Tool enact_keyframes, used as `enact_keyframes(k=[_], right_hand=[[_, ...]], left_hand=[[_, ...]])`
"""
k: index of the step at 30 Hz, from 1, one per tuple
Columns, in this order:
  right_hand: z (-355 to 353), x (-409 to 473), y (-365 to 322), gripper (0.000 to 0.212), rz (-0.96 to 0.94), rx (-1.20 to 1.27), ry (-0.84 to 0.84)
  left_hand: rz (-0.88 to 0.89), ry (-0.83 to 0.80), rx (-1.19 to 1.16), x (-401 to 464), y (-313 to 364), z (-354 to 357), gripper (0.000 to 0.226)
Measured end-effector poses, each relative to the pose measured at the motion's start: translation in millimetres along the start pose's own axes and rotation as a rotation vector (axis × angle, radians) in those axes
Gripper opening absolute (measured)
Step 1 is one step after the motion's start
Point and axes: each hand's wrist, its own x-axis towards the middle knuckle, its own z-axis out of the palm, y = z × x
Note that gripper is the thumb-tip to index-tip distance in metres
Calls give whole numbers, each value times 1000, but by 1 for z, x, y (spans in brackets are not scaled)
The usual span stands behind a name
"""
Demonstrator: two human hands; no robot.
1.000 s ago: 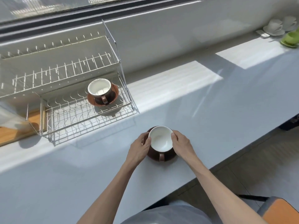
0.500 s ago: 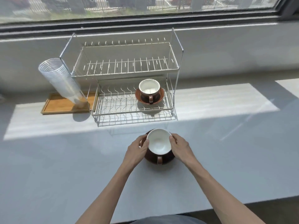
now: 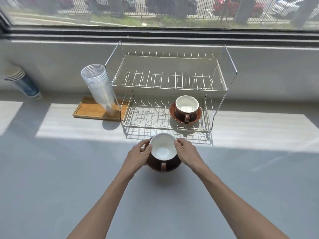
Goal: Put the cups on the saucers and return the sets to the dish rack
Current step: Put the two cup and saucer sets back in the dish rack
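A brown cup with a white inside (image 3: 163, 150) sits on a brown saucer (image 3: 155, 167), held just above the grey counter in front of the rack. My left hand (image 3: 138, 156) grips the set's left side and my right hand (image 3: 187, 155) grips its right side. The cup's handle points toward me. Most of the saucer is hidden under the cup and my fingers. A second brown cup (image 3: 187, 107) on its saucer (image 3: 198, 116) stands at the right of the lower shelf of the wire dish rack (image 3: 146, 121). The rack's upper shelf holds nothing.
A tilted stack of clear plastic cups (image 3: 98, 87) stands on a wooden tray (image 3: 91, 107) left of the rack. A stack of blue paper cups (image 3: 22, 81) lies at the far left. A window ledge runs behind the rack.
My view has swung left and now faces the rack. Both hands have carried the cup and saucer forward, closer to the rack's lower shelf.
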Motion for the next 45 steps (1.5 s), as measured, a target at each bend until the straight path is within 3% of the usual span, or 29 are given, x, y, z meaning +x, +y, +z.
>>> enact_keyframes(k=[6, 10, 25, 45], right_hand=[[2, 39, -29, 26, -33, 37, -14], [1, 66, -51, 36, -52, 31, -3], [16, 178, -86, 38, 15, -75, 51], [21, 197, -90, 49, 48, -203, -5]], left_hand=[[-8, 45, -23, 34, 21, -24, 22], [-1, 62, -45, 65, 36, -37, 24], [-33, 150, -136, 176, 60, -53, 17], [-50, 150, -87, 202, 63, -52, 38]])
